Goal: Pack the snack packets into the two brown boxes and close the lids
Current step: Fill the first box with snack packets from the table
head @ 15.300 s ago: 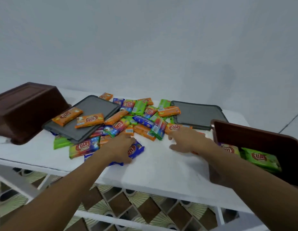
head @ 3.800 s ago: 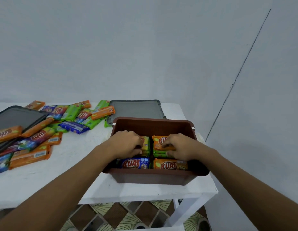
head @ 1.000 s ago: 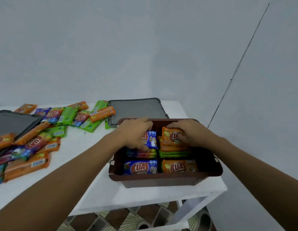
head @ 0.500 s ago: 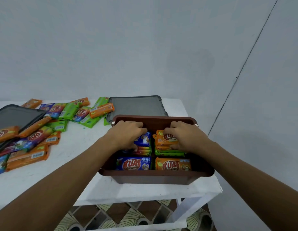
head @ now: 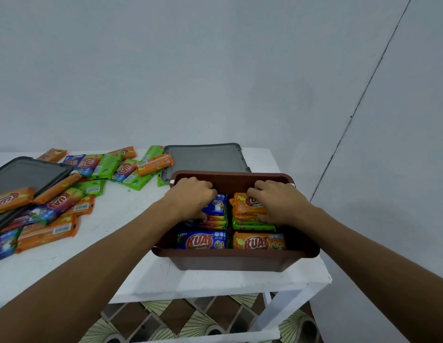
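An open brown box (head: 235,261) stands at the table's near right corner, holding snack packets in stacks. My left hand (head: 190,198) grips the blue packet (head: 216,205) on top of the far left stack. My right hand (head: 277,200) grips the orange packet (head: 245,206) on top of the far right stack. Nearer me in the box lie a blue packet (head: 203,241) and an orange packet (head: 258,242). Several loose packets (head: 111,167) lie scattered on the table to the left.
A grey lid (head: 205,157) lies flat behind the box. Another dark lid (head: 25,174) lies at the left with packets on and around it. The white table (head: 111,219) ends just right of the box, close to a grey wall.
Both hands have lowered their packets a little onto the far stacks, and the view has shifted slightly. The second brown box from the earliest frame is out of view.
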`<state>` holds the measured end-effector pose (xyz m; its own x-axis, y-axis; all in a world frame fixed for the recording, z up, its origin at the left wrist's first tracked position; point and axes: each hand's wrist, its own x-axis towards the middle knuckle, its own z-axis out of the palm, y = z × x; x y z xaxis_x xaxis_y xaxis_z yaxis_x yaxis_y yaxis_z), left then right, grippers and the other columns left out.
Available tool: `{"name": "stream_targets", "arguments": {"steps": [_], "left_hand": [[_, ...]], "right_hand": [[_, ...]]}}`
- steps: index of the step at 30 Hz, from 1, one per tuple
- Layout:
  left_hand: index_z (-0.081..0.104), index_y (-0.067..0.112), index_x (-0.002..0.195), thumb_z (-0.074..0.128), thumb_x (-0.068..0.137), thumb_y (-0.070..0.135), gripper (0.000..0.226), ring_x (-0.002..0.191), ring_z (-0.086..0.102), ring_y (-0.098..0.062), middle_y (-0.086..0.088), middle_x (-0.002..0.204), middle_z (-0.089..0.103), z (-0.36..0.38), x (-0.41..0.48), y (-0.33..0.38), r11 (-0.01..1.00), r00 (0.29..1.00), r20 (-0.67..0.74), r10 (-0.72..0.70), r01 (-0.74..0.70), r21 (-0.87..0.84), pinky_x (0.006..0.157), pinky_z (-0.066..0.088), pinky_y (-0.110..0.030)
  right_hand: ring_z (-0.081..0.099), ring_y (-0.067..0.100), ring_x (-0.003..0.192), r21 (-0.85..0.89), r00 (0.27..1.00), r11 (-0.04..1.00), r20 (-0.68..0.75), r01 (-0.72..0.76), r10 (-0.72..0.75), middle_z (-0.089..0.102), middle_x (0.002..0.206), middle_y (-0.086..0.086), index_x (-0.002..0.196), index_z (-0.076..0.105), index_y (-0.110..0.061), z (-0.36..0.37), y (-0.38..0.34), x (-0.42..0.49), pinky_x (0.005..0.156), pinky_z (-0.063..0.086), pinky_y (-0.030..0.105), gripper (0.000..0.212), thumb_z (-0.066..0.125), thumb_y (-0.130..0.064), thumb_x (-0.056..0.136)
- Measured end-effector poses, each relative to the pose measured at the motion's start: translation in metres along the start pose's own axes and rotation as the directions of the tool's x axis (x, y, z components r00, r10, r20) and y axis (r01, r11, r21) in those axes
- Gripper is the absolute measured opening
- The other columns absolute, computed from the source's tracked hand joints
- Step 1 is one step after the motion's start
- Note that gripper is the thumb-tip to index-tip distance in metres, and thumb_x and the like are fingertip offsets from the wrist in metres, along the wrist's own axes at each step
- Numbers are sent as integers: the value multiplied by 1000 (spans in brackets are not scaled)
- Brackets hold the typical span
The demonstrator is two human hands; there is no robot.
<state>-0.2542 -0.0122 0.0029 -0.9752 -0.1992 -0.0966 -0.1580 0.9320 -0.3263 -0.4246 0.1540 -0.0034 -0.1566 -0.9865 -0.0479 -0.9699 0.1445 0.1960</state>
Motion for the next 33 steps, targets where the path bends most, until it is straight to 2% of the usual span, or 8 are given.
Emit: {"name": "stream_targets", "arguments": {"steps": [5,10,12,18,23,27,30,33], "left_hand": [[61,23,118,62,84,57,48,107,56,-18,3,119,61,0,-14,-26,985,998,42,38,-31,-170,84,51,-38],[65,16,105,58,88,45,34,100,57,-18,0,111,62,17,-48,-65,915,935,-346,-81,-68,-398,81,50,-37],[65,14,106,58,90,41,32,103,55,-18,-1,111,60,30,-64,-85,904,899,-404,-168,-23,-426,81,49,-35],[60,22,118,57,91,44,35,114,53,-18,4,123,56,94,-121,-145,883,937,-153,-313,228,-410,85,50,-36],[51,26,132,60,87,46,50,127,43,-20,0,139,46,139,-164,-194,842,894,42,-446,435,-318,101,40,-35],[37,27,143,55,85,54,67,146,12,-30,-8,159,16,161,-181,-217,817,850,77,-521,523,-244,114,17,-50],[35,28,141,49,83,67,71,138,23,-32,-5,154,24,170,-183,-234,770,812,-6,-584,551,-322,109,21,-53],[32,26,140,44,89,63,65,131,36,-30,-6,146,36,179,-183,-252,660,746,69,-663,625,-416,108,26,-51]], "right_hand": [[57,16,103,86,999,996,42,-38,35,59,117,-7,125,51,-34,-19,2,5,81,50,35,50,61,-58,82],[57,11,98,213,995,976,-75,-44,61,63,109,-11,122,56,-32,-38,-10,27,69,42,28,37,59,-49,89],[57,9,94,254,990,967,-132,-14,49,63,104,-14,119,58,-32,-45,-26,44,71,47,30,33,59,-48,89],[56,10,90,291,976,951,-213,101,-38,62,97,-15,104,61,-32,-65,-95,119,73,50,34,24,55,-48,88],[60,20,99,328,995,940,-79,89,-67,59,98,-10,100,62,-30,-65,-149,202,75,48,32,19,64,-31,80],[44,25,130,191,993,978,66,84,-98,47,144,2,141,45,-31,-43,-173,263,102,43,37,67,63,-23,77],[33,28,139,112,991,994,134,-18,3,36,151,6,150,28,-30,-36,-187,293,111,32,42,78,60,-12,82],[12,29,149,21,964,993,243,-120,112,16,161,7,155,11,-26,-30,-188,308,114,19,53,84,58,-13,87]]}}
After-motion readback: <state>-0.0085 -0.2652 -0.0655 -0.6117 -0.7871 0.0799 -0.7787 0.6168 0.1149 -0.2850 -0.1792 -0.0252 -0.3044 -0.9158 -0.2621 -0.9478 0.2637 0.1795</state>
